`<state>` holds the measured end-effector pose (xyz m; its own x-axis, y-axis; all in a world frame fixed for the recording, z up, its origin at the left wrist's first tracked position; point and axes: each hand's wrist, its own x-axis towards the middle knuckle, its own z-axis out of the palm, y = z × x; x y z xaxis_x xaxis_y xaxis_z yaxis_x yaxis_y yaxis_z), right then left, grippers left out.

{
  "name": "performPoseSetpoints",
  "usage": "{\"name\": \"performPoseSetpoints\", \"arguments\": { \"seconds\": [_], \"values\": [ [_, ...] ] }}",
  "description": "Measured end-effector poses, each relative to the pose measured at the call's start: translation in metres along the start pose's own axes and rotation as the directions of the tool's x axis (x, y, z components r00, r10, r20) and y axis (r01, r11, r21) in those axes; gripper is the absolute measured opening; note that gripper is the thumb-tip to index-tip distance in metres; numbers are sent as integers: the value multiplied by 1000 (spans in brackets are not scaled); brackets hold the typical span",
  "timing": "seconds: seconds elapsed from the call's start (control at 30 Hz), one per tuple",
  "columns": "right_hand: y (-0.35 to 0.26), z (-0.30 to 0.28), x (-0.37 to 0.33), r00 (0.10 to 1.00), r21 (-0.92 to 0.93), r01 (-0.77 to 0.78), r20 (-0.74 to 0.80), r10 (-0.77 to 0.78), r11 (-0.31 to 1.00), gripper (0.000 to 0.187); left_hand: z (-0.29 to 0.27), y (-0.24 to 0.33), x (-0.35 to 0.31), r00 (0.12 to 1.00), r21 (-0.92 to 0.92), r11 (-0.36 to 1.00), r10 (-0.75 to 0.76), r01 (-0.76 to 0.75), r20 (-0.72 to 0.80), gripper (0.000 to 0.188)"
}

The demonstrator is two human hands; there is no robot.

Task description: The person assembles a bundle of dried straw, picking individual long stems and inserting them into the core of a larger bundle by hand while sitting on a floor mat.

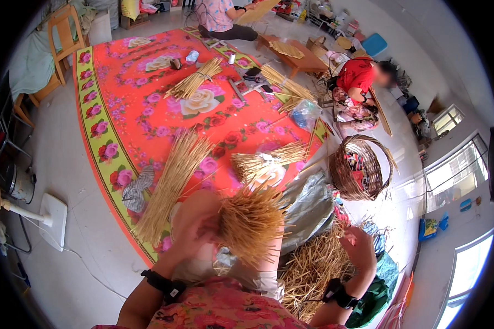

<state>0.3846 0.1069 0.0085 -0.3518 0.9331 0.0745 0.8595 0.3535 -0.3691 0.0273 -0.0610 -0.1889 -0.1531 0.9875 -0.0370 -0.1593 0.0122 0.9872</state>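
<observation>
A bundle of straw stalks [252,225] stands over my lap with its cut ends toward me. My left hand [202,229] is closed around its left side, a little blurred. My right hand [361,245] is raised off to the right, away from the bundle, its fingers bent and loosely apart with nothing visible in them. Below that hand lies a heap of loose straw [313,268]. Beside my left knee a long sheaf of straw [175,181] rests on the red floral mat [126,88]. Another tied straw bundle [266,162] lies just beyond my knees.
A wicker basket [362,167] stands at the right, near a grey-green sheet [310,203]. Farther off lie another straw bundle [195,79] and a plastic bag [306,115]. Two other people work at the back, near a low wooden table [299,60]. A wooden chair [63,41] stands far left.
</observation>
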Motion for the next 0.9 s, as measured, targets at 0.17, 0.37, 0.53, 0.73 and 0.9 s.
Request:
{"name": "performPoseSetpoints", "arguments": {
  "seconds": [0.17, 0.37, 0.53, 0.73, 0.9],
  "values": [
    [-89, 39, 21, 967, 381, 235, -185, -175, 894, 20, -4, 1, -4, 998, -24, 998, -52, 52, -25, 45],
    [-155, 64, 43, 912, 467, 407, -262, -317, 785, 14, -2, -1, -4, 999, 13, 1000, -16, 17, -33, 46],
    [-162, 69, 51, 907, 359, 416, -232, -352, 836, 10, -2, -4, -6, 999, -9, 1000, 5, -6, -34, 46],
    [-167, 50, 43, 875, 586, 481, -364, -318, 653, 10, 0, 6, -3, 995, 18, 1000, 10, -8, -101, 41],
    [-188, 5, 30, 779, 632, 626, -535, -327, 457, 11, -2, 23, 11, 889, 497, 839, 383, -222, -250, 35]
  ]
}}
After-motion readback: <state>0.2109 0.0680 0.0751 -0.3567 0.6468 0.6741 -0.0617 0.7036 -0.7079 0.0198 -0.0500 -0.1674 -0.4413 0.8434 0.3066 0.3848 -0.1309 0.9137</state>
